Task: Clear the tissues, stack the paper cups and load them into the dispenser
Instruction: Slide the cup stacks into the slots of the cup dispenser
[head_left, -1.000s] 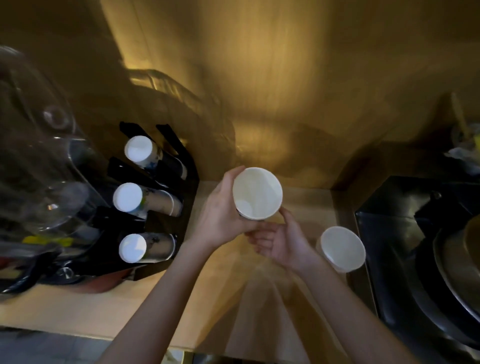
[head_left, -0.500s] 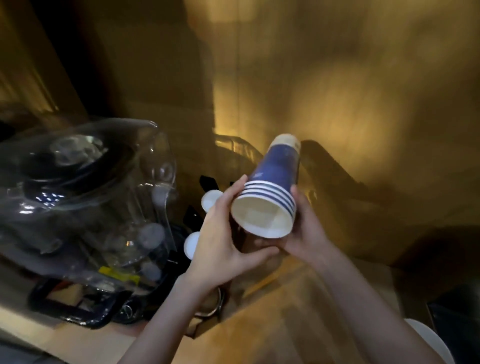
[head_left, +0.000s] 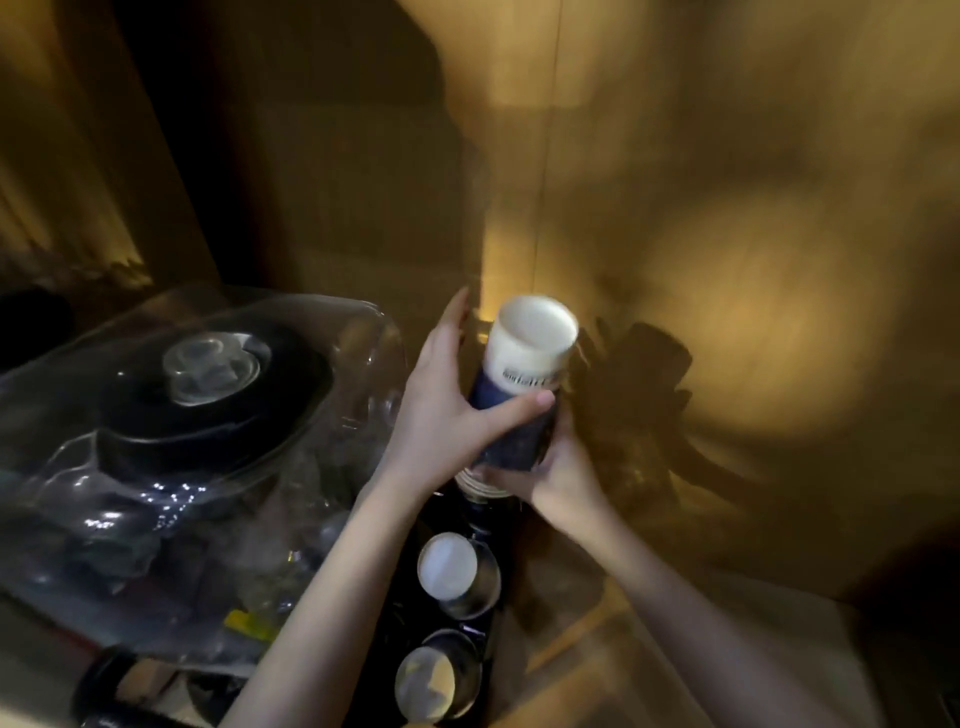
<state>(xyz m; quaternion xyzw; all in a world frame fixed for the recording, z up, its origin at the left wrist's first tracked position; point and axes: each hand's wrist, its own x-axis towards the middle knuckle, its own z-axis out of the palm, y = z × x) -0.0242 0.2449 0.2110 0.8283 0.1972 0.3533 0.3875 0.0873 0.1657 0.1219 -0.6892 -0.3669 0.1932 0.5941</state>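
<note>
A stack of blue-and-white paper cups (head_left: 524, 374) is held upside down, its white bottom facing up and its rims pointing down at the black cup dispenser (head_left: 467, 613). My left hand (head_left: 447, 410) wraps the stack's side with the thumb across the front. My right hand (head_left: 556, 478) grips the lower end by the rims. Below them, two of the dispenser's tubes show white cup ends (head_left: 448, 564), the lower one (head_left: 431, 680) dimmer. No tissues are in sight.
A large clear plastic cover over a black-lidded appliance (head_left: 197, 405) fills the left, close beside my left forearm. A wooden wall (head_left: 727, 260) stands right behind the cups. The wooden counter (head_left: 623, 675) runs along the bottom right.
The cup stack has been turned over, from open rims facing me to bottom up, and lowered over the dispenser. The camera has swung further left and up.
</note>
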